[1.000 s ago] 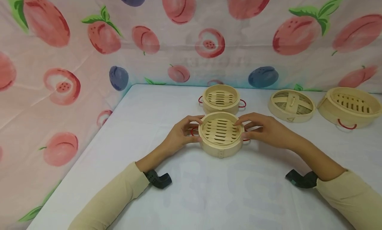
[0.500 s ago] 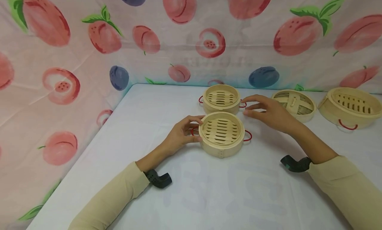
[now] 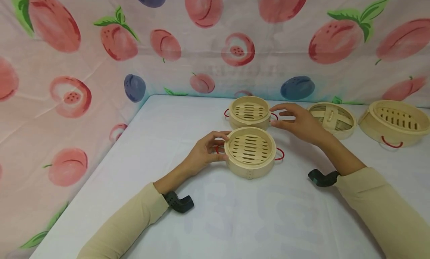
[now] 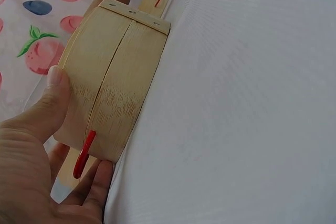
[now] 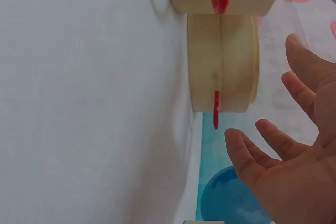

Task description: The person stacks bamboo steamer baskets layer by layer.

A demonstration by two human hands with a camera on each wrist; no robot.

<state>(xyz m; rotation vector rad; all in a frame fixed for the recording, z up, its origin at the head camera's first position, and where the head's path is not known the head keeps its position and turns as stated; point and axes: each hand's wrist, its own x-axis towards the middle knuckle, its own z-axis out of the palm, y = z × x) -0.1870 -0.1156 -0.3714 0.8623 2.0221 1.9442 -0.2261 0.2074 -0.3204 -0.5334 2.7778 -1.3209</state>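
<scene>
Fruit-printed cloth (image 3: 275,44) hangs behind the white tabletop (image 3: 218,225). Near its back edge is the rear steamer (image 3: 249,111), the right hand (image 3: 298,121) beside it, fingers apart; the left hand (image 3: 203,152) grips the front steamer (image 3: 250,150).

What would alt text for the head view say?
A person's left grip holds a round, pale bamboo steamer basket with red handles on a white surface. The right grip is beside a similar basket behind; a round, pale bamboo lid and larger basket stand farther right.

We can read no text, label or number; faint marks (image 3: 246,69) on the patterned backdrop (image 3: 201,46) and white tablecloth (image 3: 161,113) are illegible
</scene>
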